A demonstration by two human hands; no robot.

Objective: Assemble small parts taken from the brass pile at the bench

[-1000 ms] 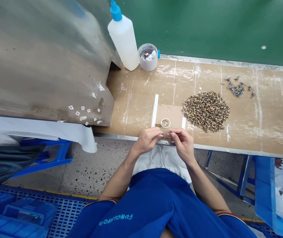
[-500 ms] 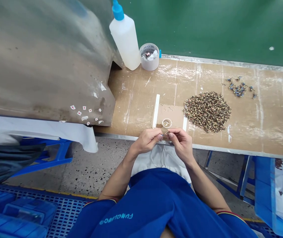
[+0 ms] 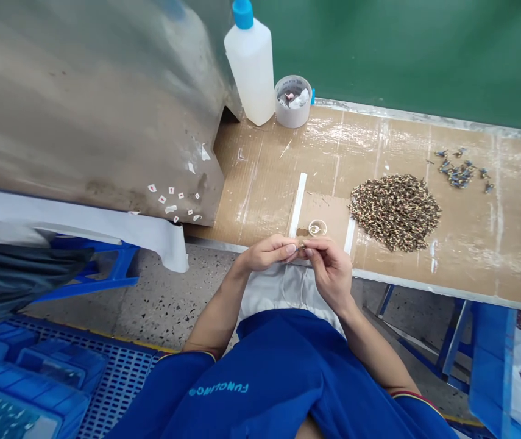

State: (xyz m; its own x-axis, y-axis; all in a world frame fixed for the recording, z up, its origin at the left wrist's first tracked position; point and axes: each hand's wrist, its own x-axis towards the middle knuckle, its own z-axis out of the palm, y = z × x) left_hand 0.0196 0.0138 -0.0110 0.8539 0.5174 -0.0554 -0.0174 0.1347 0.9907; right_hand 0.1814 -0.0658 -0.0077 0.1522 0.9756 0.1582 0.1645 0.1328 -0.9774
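Note:
My left hand (image 3: 267,253) and my right hand (image 3: 328,268) meet just over the front edge of the cardboard-covered bench (image 3: 260,183). Their fingertips pinch a tiny brown metal part (image 3: 303,247) between them. Just beyond the fingers, a small clear ring (image 3: 317,228) lies on a brown cardboard pad (image 3: 328,214) between white strips (image 3: 297,204). To the right of the pad lies a large heap of small speckled brown parts (image 3: 395,212). Farther right is a loose cluster of blue-grey parts (image 3: 459,175).
A white plastic bottle with a blue cap (image 3: 251,64) and a grey cup of scraps (image 3: 293,101) stand at the bench's back edge. A large dull metal housing (image 3: 91,103) fills the left. Blue crates (image 3: 27,402) sit on the floor below.
The view has shifted, so the bench appears farther right. My hands have closed toward each other, and both now meet at the small part.

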